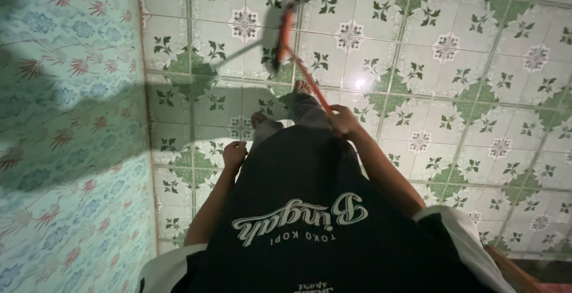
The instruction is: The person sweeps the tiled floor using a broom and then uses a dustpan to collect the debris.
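Note:
My right hand (344, 120) is closed around the orange handle of a broom (310, 81). The handle slants up and left to the broom head (281, 28), which rests on the tiled floor (453, 90) and looks blurred. My left hand (234, 154) hangs beside my hip with the fingers loosely curled and nothing in it. My bare feet (260, 119) show just beyond the hem of my dark shirt.
A wall (65, 132) covered in pale blue and red floral tiles runs down the left side and meets the floor along a vertical line. The floor has white tiles with green leaf patterns. My shadow falls across floor and wall.

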